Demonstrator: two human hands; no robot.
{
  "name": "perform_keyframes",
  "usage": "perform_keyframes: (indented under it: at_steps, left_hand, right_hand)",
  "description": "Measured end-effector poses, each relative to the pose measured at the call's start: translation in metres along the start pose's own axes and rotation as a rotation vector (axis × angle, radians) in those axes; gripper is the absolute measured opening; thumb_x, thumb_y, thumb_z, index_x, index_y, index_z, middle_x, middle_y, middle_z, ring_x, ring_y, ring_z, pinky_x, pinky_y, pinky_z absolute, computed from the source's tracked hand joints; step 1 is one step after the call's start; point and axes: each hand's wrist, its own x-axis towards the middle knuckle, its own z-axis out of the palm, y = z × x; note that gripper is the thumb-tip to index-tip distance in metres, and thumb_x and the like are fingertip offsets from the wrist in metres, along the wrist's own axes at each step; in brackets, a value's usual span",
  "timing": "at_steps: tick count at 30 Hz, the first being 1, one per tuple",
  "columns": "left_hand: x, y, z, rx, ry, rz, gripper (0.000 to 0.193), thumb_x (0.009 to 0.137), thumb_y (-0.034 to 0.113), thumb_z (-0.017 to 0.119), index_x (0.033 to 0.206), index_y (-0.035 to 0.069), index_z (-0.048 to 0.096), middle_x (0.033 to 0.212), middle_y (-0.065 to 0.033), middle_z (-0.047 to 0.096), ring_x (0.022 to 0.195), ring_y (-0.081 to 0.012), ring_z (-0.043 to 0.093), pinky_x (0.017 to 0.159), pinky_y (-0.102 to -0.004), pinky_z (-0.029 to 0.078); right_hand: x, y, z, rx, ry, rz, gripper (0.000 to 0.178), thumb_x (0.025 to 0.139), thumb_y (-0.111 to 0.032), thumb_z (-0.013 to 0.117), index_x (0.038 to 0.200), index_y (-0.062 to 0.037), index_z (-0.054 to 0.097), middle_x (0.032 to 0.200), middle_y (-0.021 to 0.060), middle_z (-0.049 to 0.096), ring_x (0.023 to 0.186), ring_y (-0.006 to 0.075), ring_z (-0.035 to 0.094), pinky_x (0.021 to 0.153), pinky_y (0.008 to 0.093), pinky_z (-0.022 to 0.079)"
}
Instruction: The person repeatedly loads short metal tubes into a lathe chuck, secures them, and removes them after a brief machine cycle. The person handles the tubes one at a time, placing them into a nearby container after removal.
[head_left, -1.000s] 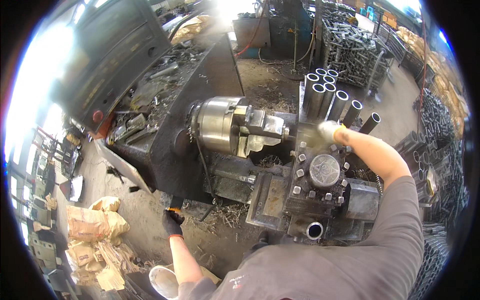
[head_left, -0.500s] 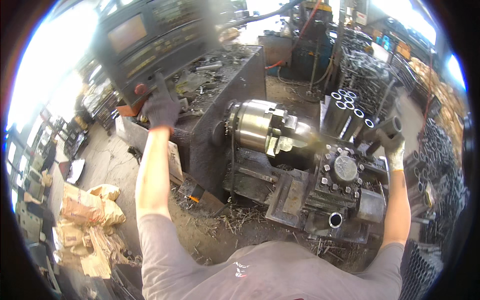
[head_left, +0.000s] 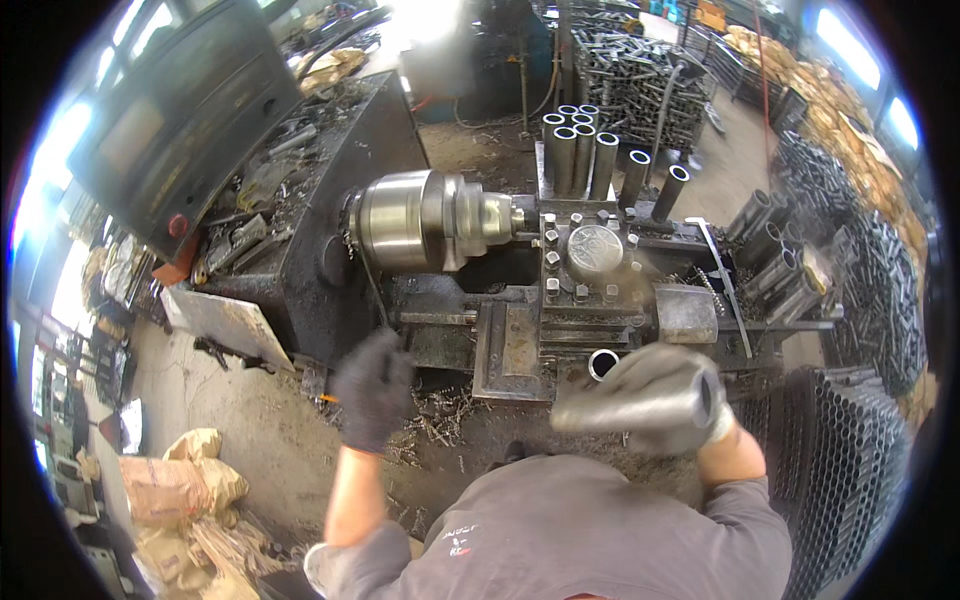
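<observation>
My right hand [head_left: 668, 408], in a grey glove with a pale cuff, grips a short metal tube [head_left: 630, 405] in front of my chest. Both are blurred by motion, and the tube lies nearly level with its open end to the right. Before the lathe bed, my left hand [head_left: 373, 390] hovers in a dark glove, its fingers smeared, with nothing visible in it. Beyond the hands is the lathe's chuck [head_left: 405, 222], its jaws smeared together. Right of the chuck stands the tool post [head_left: 595, 250], ringed with square-headed bolts. Another tube end [head_left: 603, 365] shows just past my right hand.
Several upright tubes [head_left: 565, 160] stand behind the tool post. More tubes [head_left: 775, 260] lean at the right, near a long metal bar [head_left: 725, 285]. Stacked tubes [head_left: 850, 450] fill the lower right. A control panel [head_left: 180, 130] rises at left; paper sacks [head_left: 185, 485] lie below it.
My left hand has come down from the control panel. My right hand has brought the tube from the far right toward my chest. The chuck jaws, distinct before, now look smeared. The view has shifted.
</observation>
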Motion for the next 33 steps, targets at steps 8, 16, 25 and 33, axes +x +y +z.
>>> perform_keyframes:
  at_steps: [8, 16, 25, 33]
  left_hand:
    - [-0.483, -0.070, 0.079, 0.469, -1.476, -0.751, 0.050, 0.105, 0.045, 0.052, 0.132, 0.008, 0.073, 0.142, -0.0242, 0.067, 0.131, -0.0440, 0.064, 0.108, -0.0530, 0.052]
    - [-0.755, 0.086, -0.009, 0.392, -1.053, -1.186, 0.040, 0.103, 0.022, 0.058, 0.139, 0.012, 0.071, 0.142, -0.0206, 0.068, 0.132, -0.0329, 0.064, 0.108, -0.0496, 0.053]
    - [-0.721, 0.194, -0.013, 0.008, 0.178, -1.870, 0.053, 0.090, 0.049, 0.067, 0.124, 0.009, 0.077, 0.122, -0.0167, 0.078, 0.117, -0.0365, 0.072, 0.098, -0.0442, 0.055]
    - [-0.915, 0.332, 0.019, -0.046, 0.946, -2.402, 0.053, 0.090, 0.047, 0.067, 0.116, 0.002, 0.079, 0.125, -0.0262, 0.074, 0.119, -0.0444, 0.070, 0.098, -0.0505, 0.055]
  right_hand:
    - [-0.045, 0.074, 0.058, 0.162, -0.484, 0.204, 0.037, 0.084, -0.005, 0.083, 0.120, -0.0030, 0.073, 0.118, 0.0159, 0.075, 0.104, 0.0352, 0.075, 0.090, 0.0420, 0.063]
    - [-0.098, 0.109, 0.140, -0.035, -0.526, 0.314, 0.046, 0.077, -0.025, 0.089, 0.117, -0.0096, 0.074, 0.118, 0.0162, 0.076, 0.104, 0.0350, 0.075, 0.088, 0.0428, 0.062]
    - [-0.120, 0.037, 0.369, -0.030, -1.107, -0.085, 0.049, 0.078, -0.030, 0.088, 0.118, -0.0071, 0.072, 0.111, 0.0193, 0.076, 0.098, 0.0389, 0.076, 0.085, 0.0453, 0.062]
    - [-0.196, -0.096, 0.555, 0.257, -1.624, -0.515, 0.056, 0.078, -0.029, 0.088, 0.126, -0.0077, 0.068, 0.112, 0.0192, 0.076, 0.099, 0.0394, 0.075, 0.086, 0.0470, 0.062]
